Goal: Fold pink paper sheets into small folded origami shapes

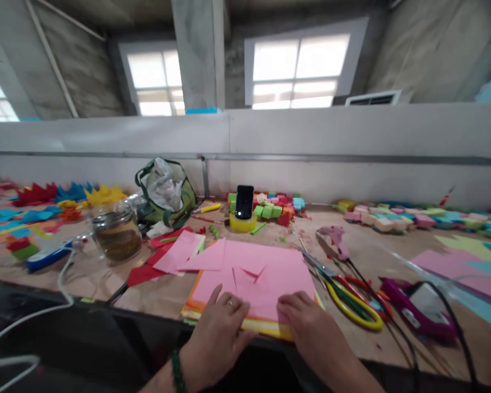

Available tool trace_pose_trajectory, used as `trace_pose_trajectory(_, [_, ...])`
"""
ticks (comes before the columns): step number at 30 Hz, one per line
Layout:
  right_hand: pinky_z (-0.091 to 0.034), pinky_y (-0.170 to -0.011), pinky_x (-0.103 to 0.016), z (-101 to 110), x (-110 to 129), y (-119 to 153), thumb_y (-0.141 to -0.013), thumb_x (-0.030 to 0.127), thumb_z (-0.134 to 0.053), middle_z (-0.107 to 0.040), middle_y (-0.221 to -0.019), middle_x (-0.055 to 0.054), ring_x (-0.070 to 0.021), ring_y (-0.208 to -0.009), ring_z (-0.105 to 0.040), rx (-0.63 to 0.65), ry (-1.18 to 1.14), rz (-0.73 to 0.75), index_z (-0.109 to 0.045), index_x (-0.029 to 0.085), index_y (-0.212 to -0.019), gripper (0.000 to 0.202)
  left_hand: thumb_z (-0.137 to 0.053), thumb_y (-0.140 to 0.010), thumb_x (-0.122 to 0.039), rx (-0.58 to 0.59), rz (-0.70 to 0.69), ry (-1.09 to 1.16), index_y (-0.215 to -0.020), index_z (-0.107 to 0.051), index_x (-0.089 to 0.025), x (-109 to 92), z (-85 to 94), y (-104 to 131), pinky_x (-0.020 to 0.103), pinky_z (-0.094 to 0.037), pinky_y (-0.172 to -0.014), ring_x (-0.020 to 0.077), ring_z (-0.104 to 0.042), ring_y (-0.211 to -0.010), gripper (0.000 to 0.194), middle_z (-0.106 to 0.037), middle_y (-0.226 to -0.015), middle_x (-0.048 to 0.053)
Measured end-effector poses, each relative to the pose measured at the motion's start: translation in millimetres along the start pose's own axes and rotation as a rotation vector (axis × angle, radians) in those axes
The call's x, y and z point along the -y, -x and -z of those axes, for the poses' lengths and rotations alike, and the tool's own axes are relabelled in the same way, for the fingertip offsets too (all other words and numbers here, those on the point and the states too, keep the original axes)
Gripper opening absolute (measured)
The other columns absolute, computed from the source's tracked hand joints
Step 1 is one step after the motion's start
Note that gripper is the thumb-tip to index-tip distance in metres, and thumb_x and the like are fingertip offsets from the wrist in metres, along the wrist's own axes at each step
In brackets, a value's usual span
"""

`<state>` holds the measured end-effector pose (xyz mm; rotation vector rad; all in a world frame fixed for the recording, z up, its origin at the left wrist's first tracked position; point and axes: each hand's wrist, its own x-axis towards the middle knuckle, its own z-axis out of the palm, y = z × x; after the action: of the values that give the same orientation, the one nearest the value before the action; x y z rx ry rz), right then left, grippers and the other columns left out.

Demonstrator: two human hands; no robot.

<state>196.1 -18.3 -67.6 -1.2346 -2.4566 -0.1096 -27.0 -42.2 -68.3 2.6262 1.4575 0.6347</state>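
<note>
A stack of coloured paper with a pink sheet (278, 267) on top lies in front of me; orange and yellow edges show beneath. My left hand (223, 333) is at the front edge of the pink sheet, fingers bent over it and thumb low by the edge. Opposite it, my right hand (306, 322) has curled fingers pressed on the same edge; its thumb is hidden. Between and beyond the hands, a small folded pink piece (253, 273) stands slightly raised. Scissors with yellow handles (352, 305) lie right of the stack.
Left are a glass jar (117, 234), a blue device (49, 256) and a green bag (184, 191). Behind the stack a phone (244, 202) leans above a yellow tape roll (243, 222). Right lie a purple glue gun (419, 314) with cables and several folded paper pieces (425, 220).
</note>
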Motion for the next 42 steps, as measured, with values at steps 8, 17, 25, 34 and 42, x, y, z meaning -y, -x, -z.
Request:
trace_pose_trajectory(8, [-0.042, -0.064, -0.026, -20.4, -11.8, 0.9, -0.076, 0.006, -0.062, -0.064, -0.088, -0.002, -0.0185, -0.081, -0.056, -0.045, 0.101, -0.010, -0.065, 0.031, -0.100, 0.035, -0.054, -0.087, -0.043, -0.188, -0.170, -0.162, -0.107, -0.063, -0.017, 15.9, -21.6, 0.3, 0.047, -0.041, -0.101, 0.0241, -0.062, -0.096, 0.034, -0.069, -0.102, 0.008])
trace_pose_trajectory(17, [-0.040, -0.062, -0.025, 26.6, 2.4, -23.9, -0.087, 0.023, -0.051, -0.065, -0.082, -0.006, -0.0159, -0.073, -0.059, 0.161, -0.032, -0.263, -0.068, 0.018, -0.083, 0.018, -0.054, -0.087, -0.025, -0.180, -0.029, 0.015, -0.109, -0.062, -0.018, 12.0, -13.3, 11.8, 0.039, -0.052, -0.087, 0.0225, -0.059, -0.099, 0.024, -0.064, -0.107, 0.010])
trace_pose_trajectory(25, [-0.029, -0.048, -0.023, 10.0, 7.2, -86.8, -0.074, 0.045, -0.057, -0.057, -0.050, 0.000, -0.0104, -0.049, -0.045, 0.690, -0.337, -0.328, -0.067, 0.012, -0.062, 0.036, -0.058, -0.084, -0.032, -0.100, -0.030, 0.049, -0.102, -0.064, -0.016, 14.1, -5.1, 6.8, 0.043, -0.046, -0.088, 0.0254, -0.054, -0.098, 0.025, -0.063, -0.099, 0.010])
trace_pose_trajectory(34, [-0.027, -0.046, -0.024, 14.3, -0.4, -99.6, -0.064, 0.054, -0.062, -0.047, -0.045, 0.001, -0.0101, -0.046, -0.041, 0.769, -0.251, -0.366, -0.060, 0.013, -0.052, 0.043, -0.055, -0.086, -0.038, -0.020, -0.047, -0.029, -0.101, -0.063, -0.015, 13.5, 1.8, 3.5, 0.047, -0.036, -0.099, 0.0255, -0.053, -0.098, 0.028, -0.063, -0.098, 0.009])
trace_pose_trajectory(42, [-0.035, -0.048, -0.024, 28.8, -33.2, -71.4, -0.072, 0.050, -0.058, -0.058, -0.049, -0.004, -0.0116, -0.046, -0.050, 0.770, -0.326, -0.537, -0.057, 0.015, -0.052, 0.040, -0.057, -0.085, -0.036, -0.029, -0.024, 0.026, -0.104, -0.065, -0.017, 17.9, 5.4, 9.5, 0.049, -0.034, -0.100, 0.0266, -0.051, -0.105, 0.028, -0.063, -0.106, 0.010])
